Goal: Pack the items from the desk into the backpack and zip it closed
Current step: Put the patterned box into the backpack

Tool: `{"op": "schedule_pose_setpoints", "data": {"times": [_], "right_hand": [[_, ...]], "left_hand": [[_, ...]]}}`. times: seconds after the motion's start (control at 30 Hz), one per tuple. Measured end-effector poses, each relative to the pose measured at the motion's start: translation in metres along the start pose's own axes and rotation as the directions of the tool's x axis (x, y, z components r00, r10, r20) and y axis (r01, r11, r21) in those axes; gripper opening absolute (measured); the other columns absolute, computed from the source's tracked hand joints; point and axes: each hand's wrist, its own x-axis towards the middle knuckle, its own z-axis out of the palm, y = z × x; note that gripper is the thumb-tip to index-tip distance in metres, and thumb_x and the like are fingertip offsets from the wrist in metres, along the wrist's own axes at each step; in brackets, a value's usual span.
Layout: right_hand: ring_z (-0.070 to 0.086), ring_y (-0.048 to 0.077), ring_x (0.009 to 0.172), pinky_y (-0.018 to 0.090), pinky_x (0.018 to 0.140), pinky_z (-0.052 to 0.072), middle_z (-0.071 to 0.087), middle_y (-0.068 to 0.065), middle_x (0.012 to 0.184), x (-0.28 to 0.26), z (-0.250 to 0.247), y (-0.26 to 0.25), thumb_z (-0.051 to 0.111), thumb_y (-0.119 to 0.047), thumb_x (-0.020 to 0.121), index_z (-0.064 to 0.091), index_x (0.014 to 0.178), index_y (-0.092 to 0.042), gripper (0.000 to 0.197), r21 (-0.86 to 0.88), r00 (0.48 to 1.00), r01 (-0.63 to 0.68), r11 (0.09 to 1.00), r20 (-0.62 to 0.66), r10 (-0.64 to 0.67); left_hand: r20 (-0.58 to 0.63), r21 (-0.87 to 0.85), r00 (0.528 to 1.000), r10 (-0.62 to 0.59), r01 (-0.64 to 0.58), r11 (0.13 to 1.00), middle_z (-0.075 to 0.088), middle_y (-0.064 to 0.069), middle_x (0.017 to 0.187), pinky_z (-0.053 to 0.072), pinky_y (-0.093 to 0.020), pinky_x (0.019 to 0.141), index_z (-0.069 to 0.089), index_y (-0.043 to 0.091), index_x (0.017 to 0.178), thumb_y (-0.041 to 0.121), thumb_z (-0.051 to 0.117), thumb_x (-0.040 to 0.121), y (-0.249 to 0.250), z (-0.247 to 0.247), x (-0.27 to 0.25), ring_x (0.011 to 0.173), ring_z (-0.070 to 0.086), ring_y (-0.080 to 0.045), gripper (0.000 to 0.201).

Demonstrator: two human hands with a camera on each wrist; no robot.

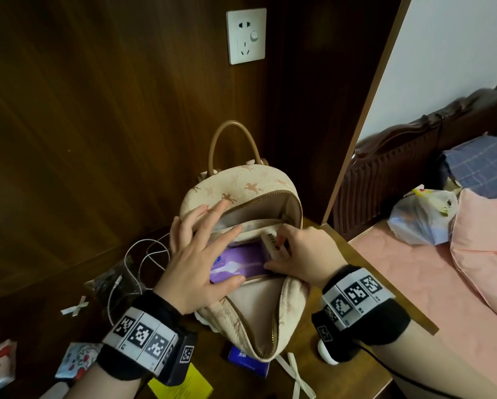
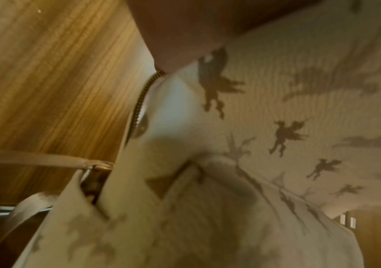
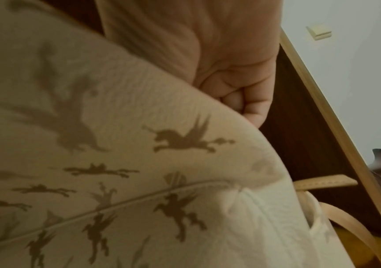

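Note:
A cream backpack (image 1: 250,185) with brown winged-horse prints stands unzipped on the dark wooden desk (image 1: 365,286), its mouth gaping toward me. A purple packet (image 1: 235,264) lies inside it. My right hand (image 1: 296,249) grips a small pale box (image 1: 271,240) with dark lettering and holds it in the opening, above the packet. My left hand (image 1: 195,249) is spread, fingers straight, holding the left side of the opening apart. Both wrist views show only printed backpack fabric (image 2: 276,145) (image 3: 139,163) close up, and the curled right fingers (image 3: 242,98).
On the desk lie a white cable (image 1: 143,254), red-patterned tissue packs (image 1: 77,361), a yellow pad (image 1: 181,384), a blue packet (image 1: 247,361), white ribbon ties (image 1: 76,306) and a white object (image 1: 326,354). A bed with pink bedding (image 1: 442,283) is to the right. A wall socket (image 1: 245,36) is above.

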Motion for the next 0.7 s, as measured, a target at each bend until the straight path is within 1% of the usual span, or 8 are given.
{"op": "schedule_pose_setpoints", "data": {"times": [0.07,0.1,0.17,0.23,0.37,0.5,0.63,0.7], "right_hand": [[0.060,0.026,0.086,0.028,0.065,0.036,0.062,0.002,0.087,0.003,0.002,0.001,0.062,-0.062,0.074,0.051,0.107,-0.022,0.053,0.002,0.998,0.012,1.000,0.056,-0.012],[0.059,0.025,0.087,0.028,0.065,0.038,0.062,0.001,0.088,0.004,0.004,0.003,0.061,-0.062,0.074,0.051,0.107,-0.023,0.052,0.019,0.996,0.013,1.000,0.084,-0.015],[0.060,0.024,0.090,0.031,0.070,0.048,0.064,0.001,0.094,0.007,0.009,0.004,0.058,-0.059,0.077,0.054,0.107,-0.024,0.046,0.072,0.988,0.019,0.997,0.154,-0.030],[0.061,0.025,0.094,0.034,0.076,0.052,0.066,0.002,0.097,0.009,0.013,0.006,0.053,-0.053,0.082,0.058,0.106,-0.025,0.037,0.090,0.971,0.020,0.996,0.237,-0.040],[0.059,0.025,0.099,0.031,0.078,0.048,0.065,0.004,0.104,0.013,0.013,0.007,0.048,-0.050,0.088,0.058,0.113,-0.024,0.037,0.053,0.935,0.025,0.998,0.352,-0.042],[0.058,0.025,0.102,0.033,0.080,0.048,0.063,0.005,0.109,0.015,0.012,0.007,0.044,-0.047,0.091,0.052,0.120,-0.025,0.037,0.044,0.913,0.022,0.999,0.406,-0.038],[0.051,0.027,0.116,0.035,0.093,0.046,0.056,0.003,0.126,0.016,0.011,0.006,0.040,-0.039,0.094,0.039,0.135,-0.038,0.042,0.008,0.883,0.060,0.998,0.466,-0.057],[0.049,0.029,0.118,0.035,0.097,0.043,0.052,0.004,0.130,0.019,0.011,0.001,0.035,-0.034,0.096,0.034,0.139,-0.037,0.043,-0.062,0.852,0.106,0.992,0.521,-0.058]], "left_hand": [[0.010,0.026,1.000,-0.009,0.008,1.000,0.001,0.009,0.158,0.015,-0.069,0.104,0.045,0.032,0.135,0.063,0.053,0.068,0.000,0.001,-0.001,0.143,0.004,-0.024,0.075],[0.013,0.035,1.000,-0.014,0.014,0.999,0.000,0.009,0.158,0.013,-0.069,0.105,0.045,0.032,0.135,0.064,0.052,0.068,0.000,0.001,-0.001,0.143,0.003,-0.024,0.075],[0.016,0.046,1.000,-0.022,0.021,0.999,0.000,0.009,0.158,0.010,-0.067,0.107,0.045,0.032,0.135,0.064,0.051,0.067,0.000,0.002,-0.001,0.143,0.002,-0.024,0.075],[0.018,0.053,1.000,-0.023,0.022,0.998,0.000,0.008,0.158,0.006,-0.065,0.108,0.044,0.033,0.135,0.065,0.052,0.067,0.000,0.003,-0.002,0.144,0.001,-0.024,0.076],[0.023,0.073,0.999,-0.024,0.023,0.997,-0.001,0.008,0.159,0.006,-0.064,0.108,0.045,0.033,0.135,0.067,0.050,0.068,0.000,0.003,-0.002,0.144,0.002,-0.024,0.075],[0.024,0.083,0.999,-0.026,0.024,0.996,-0.001,0.008,0.159,0.006,-0.063,0.109,0.046,0.032,0.135,0.068,0.049,0.069,-0.001,0.004,-0.002,0.144,0.002,-0.024,0.075],[0.027,0.092,0.999,-0.030,0.027,0.995,-0.002,0.007,0.159,0.006,-0.063,0.109,0.046,0.032,0.136,0.068,0.047,0.069,-0.001,0.005,-0.002,0.144,0.001,-0.024,0.076],[0.028,0.093,0.999,-0.025,0.022,0.995,-0.001,0.007,0.159,0.005,-0.063,0.109,0.046,0.032,0.136,0.068,0.047,0.069,-0.001,0.005,-0.002,0.144,0.001,-0.025,0.075]]}}
